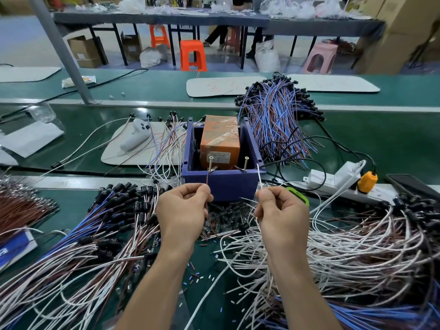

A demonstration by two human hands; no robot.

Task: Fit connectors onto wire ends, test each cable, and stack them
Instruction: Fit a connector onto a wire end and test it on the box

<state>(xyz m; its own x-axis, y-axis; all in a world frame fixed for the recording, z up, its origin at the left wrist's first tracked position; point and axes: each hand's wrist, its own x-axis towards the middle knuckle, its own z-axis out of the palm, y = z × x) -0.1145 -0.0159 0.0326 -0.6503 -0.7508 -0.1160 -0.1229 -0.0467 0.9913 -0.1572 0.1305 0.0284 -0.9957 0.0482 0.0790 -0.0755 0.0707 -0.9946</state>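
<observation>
My left hand (184,207) pinches a brown wire (207,181) whose upper end reaches the left brass screw (210,163) on the front wall of the purple test box (223,184). In my right hand (281,210) a white wire (260,177) is pinched, its tip pointing up towards the right brass screw (246,163) without touching it. An orange block (220,142) sits inside the box. Loose small connectors (223,222) lie between my hands, just in front of the box.
Wires with black connectors are heaped at left (114,210), back right (276,115) and right (357,246). A white power strip (333,182) with an orange plug lies right of the box. A white controller (137,136) rests on a pad behind.
</observation>
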